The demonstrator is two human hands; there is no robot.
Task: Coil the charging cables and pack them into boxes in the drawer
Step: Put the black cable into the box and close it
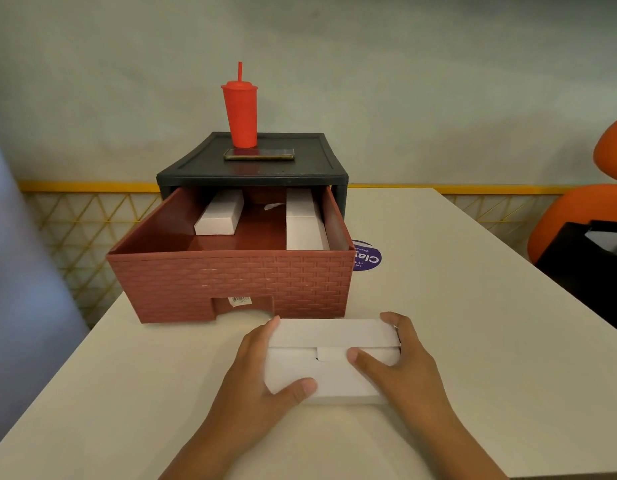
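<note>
I face a cream table (456, 306) under soft, even light, and beyond its far edge rises a pale, faintly mottled wall (369, 81). Behind the table, along the foot of that wall, I see a yellow rail (88, 186) topping a lattice panel (75, 237) of yellow triangles. Off the table's right side stands an orange chair (570, 216).

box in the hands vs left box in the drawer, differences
The held box lies on the table before the drawer; the left box lies inside it. The left hand and right hand grip the held box; the left box is untouched. The held box lies crosswise; the left box points away. Both are white.
</note>
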